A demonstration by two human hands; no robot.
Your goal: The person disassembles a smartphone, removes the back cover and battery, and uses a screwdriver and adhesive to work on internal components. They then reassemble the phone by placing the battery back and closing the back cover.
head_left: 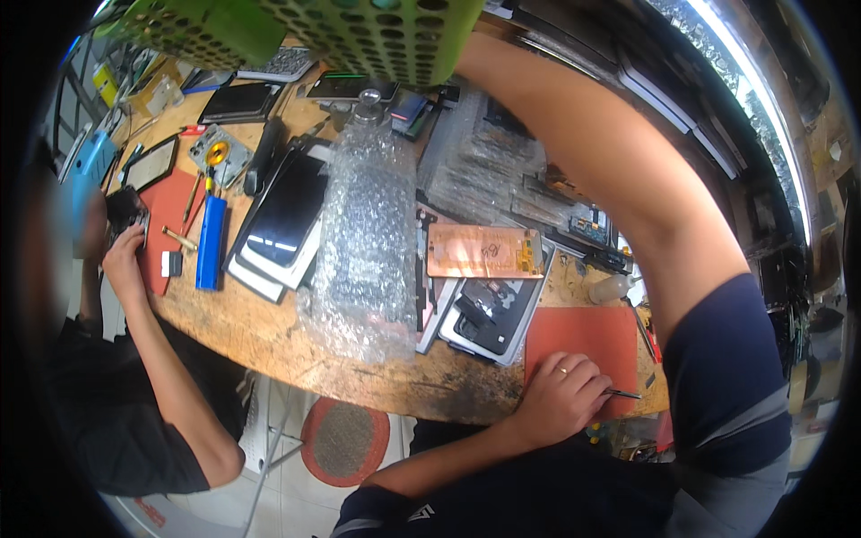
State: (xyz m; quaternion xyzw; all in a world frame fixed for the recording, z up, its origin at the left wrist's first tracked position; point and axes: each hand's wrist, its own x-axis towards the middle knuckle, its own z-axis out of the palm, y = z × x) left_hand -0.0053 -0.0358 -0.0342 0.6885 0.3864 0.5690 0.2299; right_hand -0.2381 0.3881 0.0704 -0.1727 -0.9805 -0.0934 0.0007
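My left hand (560, 399) rests on an orange mat (578, 336) at the front right, fingers curled round a thin dark tool (628, 394), whose type I cannot make out. Just beyond it lie a copper-coloured phone part (484, 251) and stacked devices (493, 327), beside a long sheet of bubble wrap (359, 251). My right arm (628, 152) reaches up along the right side toward a perforated green basket (368, 27) at the top; its hand is hidden there.
A co-worker at the left holds a phone (126, 211) over another orange mat (175, 202). A blue-handled tool (210, 242), stacked tablets (278, 211), wrapped parts (475, 152) and a small bottle (610, 287) cover the bench. A round-seated stool (345, 439) stands below.
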